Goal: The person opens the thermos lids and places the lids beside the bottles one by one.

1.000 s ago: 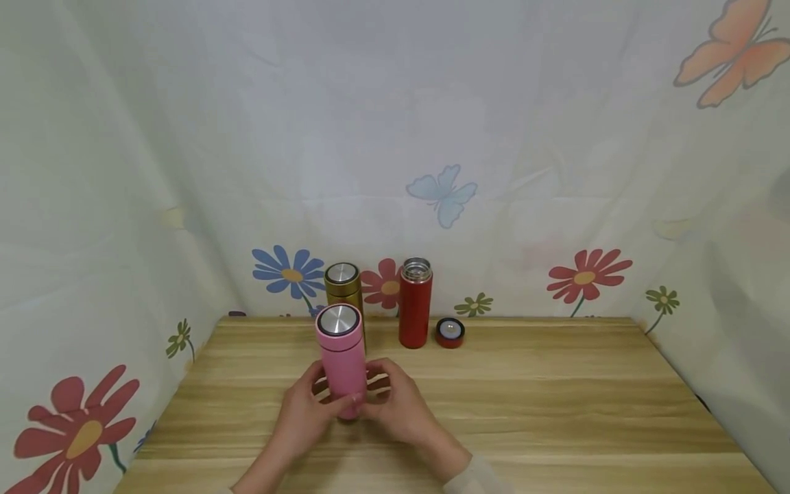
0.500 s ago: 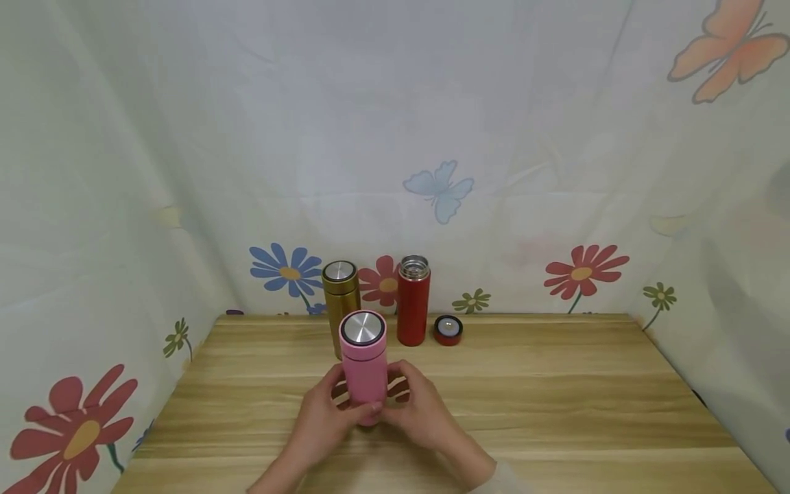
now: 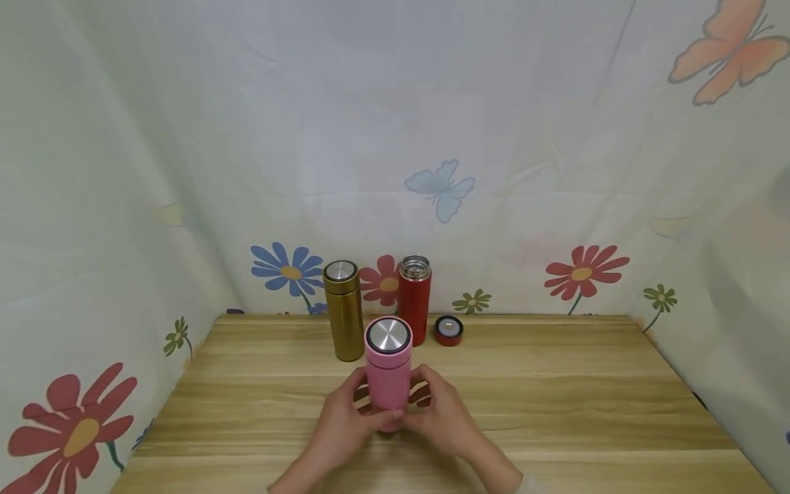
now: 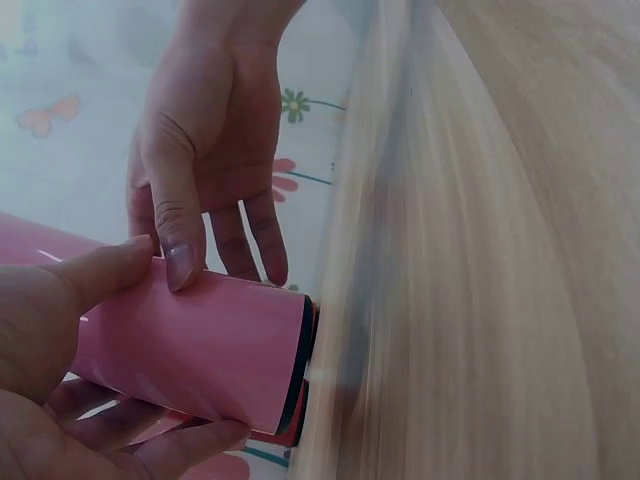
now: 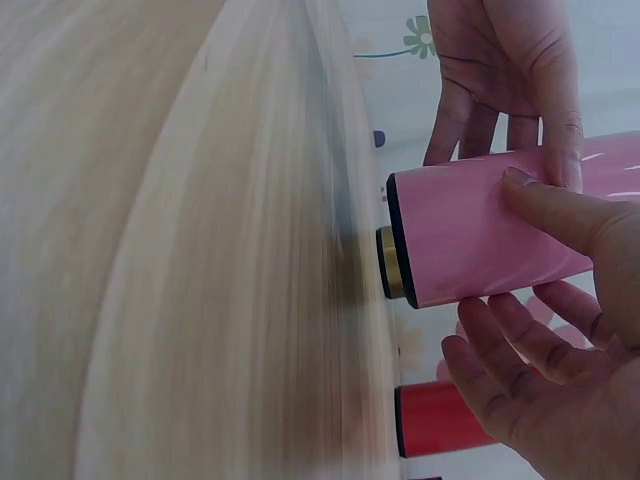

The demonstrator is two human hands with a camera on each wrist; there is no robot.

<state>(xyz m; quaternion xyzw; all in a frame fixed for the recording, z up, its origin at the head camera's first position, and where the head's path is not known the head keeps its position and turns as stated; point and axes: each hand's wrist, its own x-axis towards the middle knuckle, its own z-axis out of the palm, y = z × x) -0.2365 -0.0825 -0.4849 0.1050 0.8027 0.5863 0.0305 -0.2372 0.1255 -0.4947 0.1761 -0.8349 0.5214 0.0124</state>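
Observation:
Both hands hold a pink thermos flask (image 3: pixel 389 381) upright in the head view, its silver-topped lid on. My left hand (image 3: pixel 345 420) grips its lower body from the left, and my right hand (image 3: pixel 446 416) from the right. The thumbs lie across the near side, nearly meeting, while the other fingers reach around the sides. In the left wrist view the flask's dark base (image 4: pixel 300 365) appears slightly off the wooden surface. Behind it stand a gold thermos flask (image 3: pixel 346 322) with its lid on and a red thermos flask (image 3: pixel 415 298) with its mouth uncovered, partly hidden.
A red lid (image 3: pixel 448 331) lies with its inner side up, right of the red flask. The wooden table (image 3: pixel 555 405) runs back to a white curtain (image 3: pixel 345 123) printed with flowers and butterflies, which also hangs at both sides.
Both hands have carried the pink flask to the right and a little nearer. More of the gold flask now shows, while the red flask's lower part is partly covered.

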